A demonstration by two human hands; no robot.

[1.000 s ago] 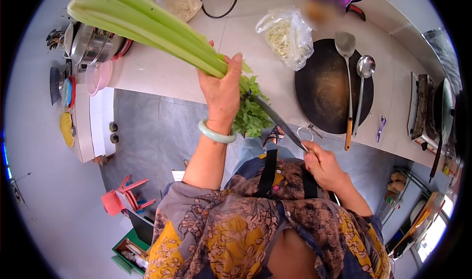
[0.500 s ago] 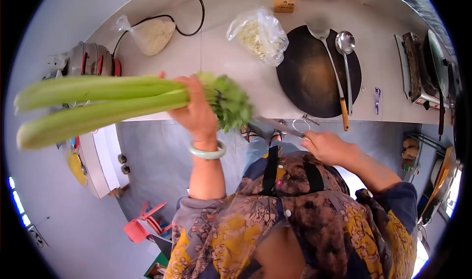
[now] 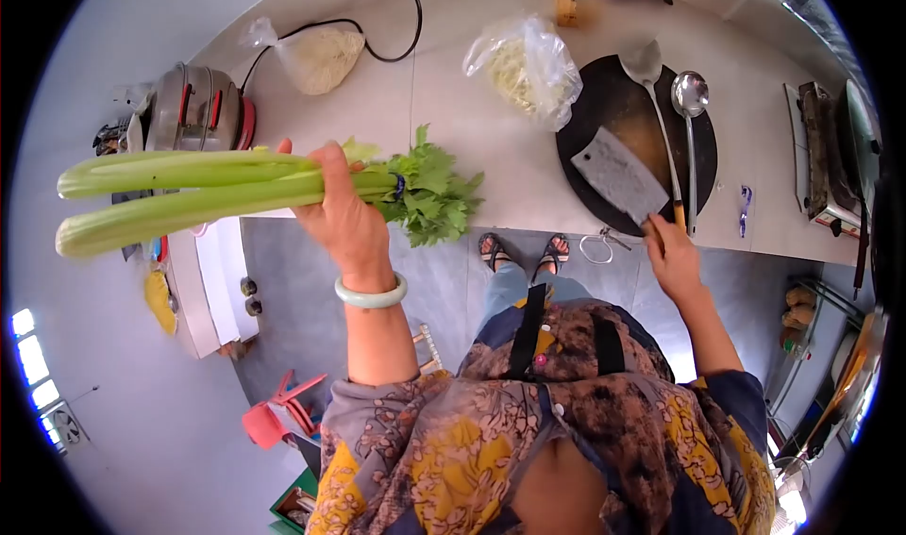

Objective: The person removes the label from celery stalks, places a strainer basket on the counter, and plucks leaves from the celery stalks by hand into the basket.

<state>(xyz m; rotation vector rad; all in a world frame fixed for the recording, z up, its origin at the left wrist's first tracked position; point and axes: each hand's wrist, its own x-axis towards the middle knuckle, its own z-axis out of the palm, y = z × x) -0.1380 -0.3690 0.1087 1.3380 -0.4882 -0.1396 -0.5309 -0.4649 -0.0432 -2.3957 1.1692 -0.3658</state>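
In the head view, my left hand [image 3: 342,216] is wrapped round two thick stalks of celery [image 3: 189,199], held level at the counter's front edge. Their pale bases point left. The leafy tops [image 3: 436,188] stick out to the right, bound by a dark blue band [image 3: 398,187]. My right hand [image 3: 672,255] grips the handle of a cleaver [image 3: 620,178], its broad grey blade over a round dark board [image 3: 604,91]. On that board also lie a spatula [image 3: 651,91] with a wooden handle and a metal ladle [image 3: 691,110], both close to the blade.
Bags of pale shreds [image 3: 524,73] and pale food [image 3: 323,58] lie on the counter [image 3: 434,91]. A metal pot [image 3: 189,110] stands left, a stove with a pan [image 3: 830,148] right. A black cable [image 3: 420,16] curves along the back. Scissors [image 3: 604,242] hang at the front edge.
My right hand has moved right and forward, bringing the cleaver from in front of the counter's edge to over the round board. My left hand still holds the celery, slightly shifted in view.
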